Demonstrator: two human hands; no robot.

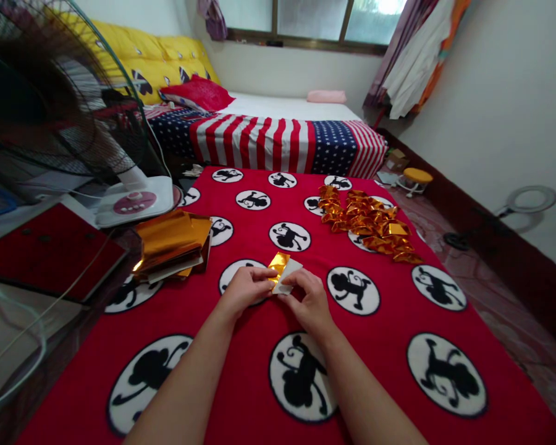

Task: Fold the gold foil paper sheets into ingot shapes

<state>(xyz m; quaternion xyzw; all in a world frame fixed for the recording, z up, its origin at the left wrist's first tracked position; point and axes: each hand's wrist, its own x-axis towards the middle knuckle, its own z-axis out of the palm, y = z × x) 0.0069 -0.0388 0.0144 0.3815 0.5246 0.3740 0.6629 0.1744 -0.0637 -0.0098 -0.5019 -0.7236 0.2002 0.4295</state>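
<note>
Between my hands is a small sheet of gold foil paper (279, 262), partly folded, with its white back showing on the right half. My left hand (249, 285) pinches its left edge between thumb and fingers. On the right side, my right hand (307, 299) grips the white flap, fingers on top and thumb near the lower edge. Both hands rest low over the red cloth with monkey prints (259, 315). Left of them lies a stack of gold foil sheets (171, 238). Several folded gold foil pieces (366, 219) sit in rows at the far right of the cloth.
A fan (134, 191) stands at the left beside a red box-like panel (46, 247), with a pale cable hanging near. Beyond the cloth is a bed (278, 139) with a striped and starred cover. A yellow-topped stool (417, 176) and a ring-light stand (495, 216) are at right.
</note>
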